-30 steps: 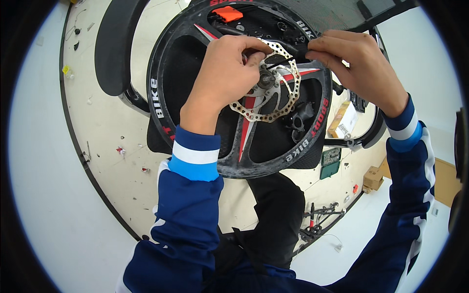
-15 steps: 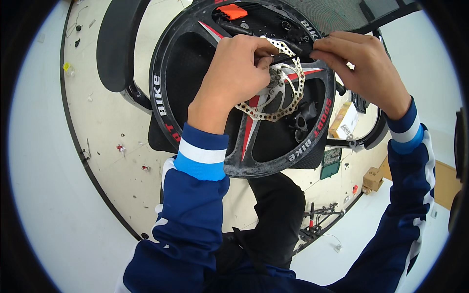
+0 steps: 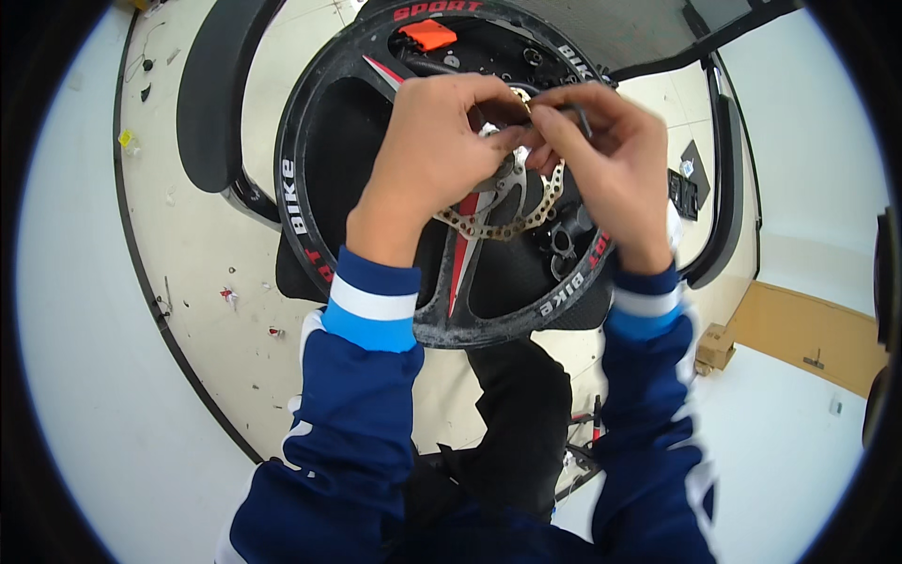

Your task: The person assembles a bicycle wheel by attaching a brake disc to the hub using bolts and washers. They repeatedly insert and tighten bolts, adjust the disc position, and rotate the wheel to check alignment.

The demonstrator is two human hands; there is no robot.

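Observation:
A black bicycle wheel [image 3: 484, 331] with broad red-and-white-marked spokes lies flat in front of me. On its hub sits a silver brake disc [image 3: 507, 228] with a ring of holes, partly covered by my hands. My left hand [image 3: 442, 141] is over the hub, thumb and fingers pinched together; what they hold is hidden. Close against it, my right hand [image 3: 606, 146] grips a thin, dark, bent rod that looks like a hex key [image 3: 583, 120]. The fingertips of both hands meet above the disc, hiding the rod's other end.
The wheel rests on a black chair seat, between a left armrest [image 3: 218, 103] and a right armrest [image 3: 725, 179]. An orange piece [image 3: 428, 35] and black parts [image 3: 567, 235] show through the wheel. Cardboard boxes [image 3: 716, 346] stand on the floor at right.
My right hand has moved left with the hex key, from the wheel's right rim to my left fingertips. The left hand stays over the hub. The view has shifted slightly.

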